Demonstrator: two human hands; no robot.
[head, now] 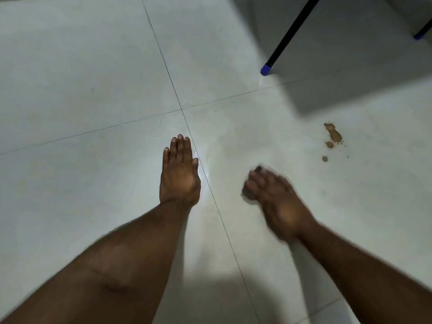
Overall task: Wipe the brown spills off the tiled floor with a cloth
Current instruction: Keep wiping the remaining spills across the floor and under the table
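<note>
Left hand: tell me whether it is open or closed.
Open. The left hand has straight fingers held together, flat toward the pale tiled floor, holding nothing. Whether it touches the floor, I cannot tell.

- Tiled floor [93, 78]: pale grey-white, glossy, divided by thin dark grout lines [163, 64] crossing into a grid.
- Brown spills [333, 134]: tan-brown, one elongated blotch with smaller round drops and fine specks below it.
- Furniture leg [289, 33]: black, ending in a bright blue cap [266, 69]; a second blue cap [420, 35] at the right edge.
- Item under the right hand [275, 197]: dark, blurred; colour otherwise not determinable.
</note>
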